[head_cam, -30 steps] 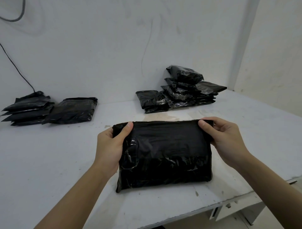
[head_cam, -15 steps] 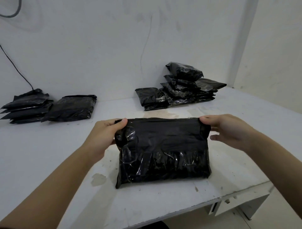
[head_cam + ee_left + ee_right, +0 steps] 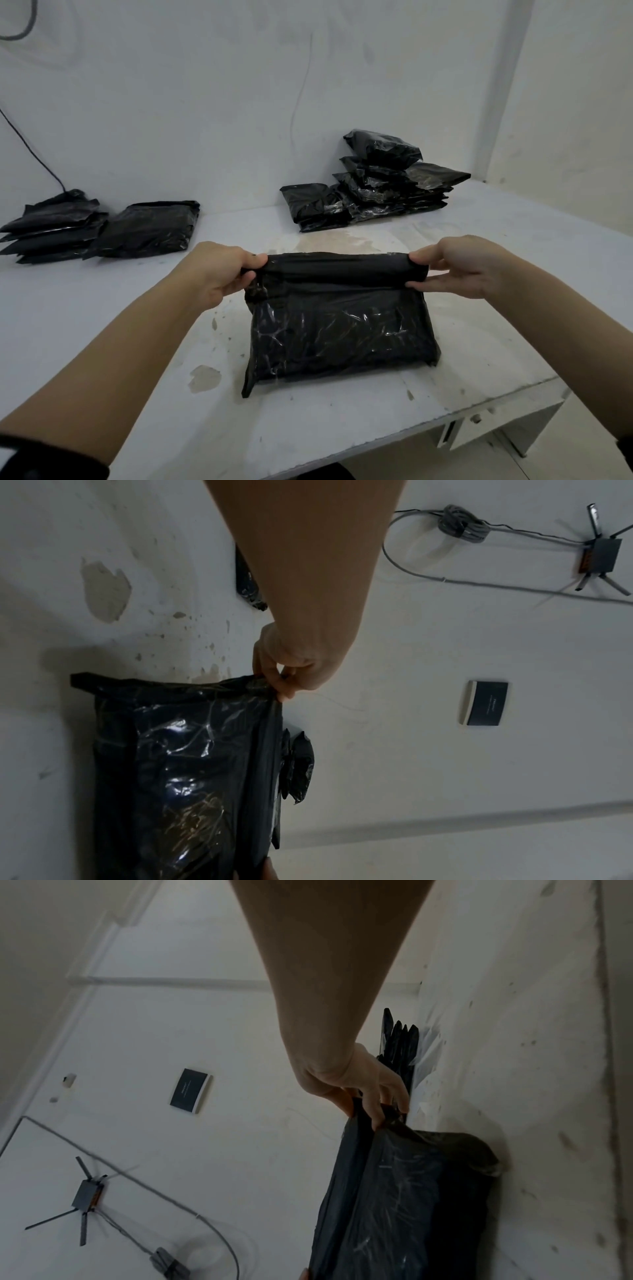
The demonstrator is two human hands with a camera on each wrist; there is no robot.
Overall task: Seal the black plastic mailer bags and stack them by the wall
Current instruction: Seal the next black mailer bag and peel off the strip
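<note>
Spanning most of the head view, a scuffed white-painted table [image 3: 102,325] runs back to a white wall [image 3: 205,102], carrying everything else. Against that wall on the right sits a tall, uneven stack of glossy black plastic mailer bags [image 3: 380,185]; far left lies a lower pile of the same black bags [image 3: 51,228] with one flat black packet [image 3: 147,228] just beside it. Near the table's front edge lies the filled black plastic mailer bag [image 3: 339,329] being worked on, its body flat on the surface and its far edge folded over into a flap that is lifted slightly. That flap stretches between the two hands. The left hand [image 3: 219,270] pinches the flap's left corner between thumb and curled fingers, seen also from the left wrist [image 3: 284,669]. The right hand [image 3: 459,265] pinches the right corner, thumb on top and fingers underneath [image 3: 363,1085]. The bag's bulk lies below and nearer than both grips.
</note>
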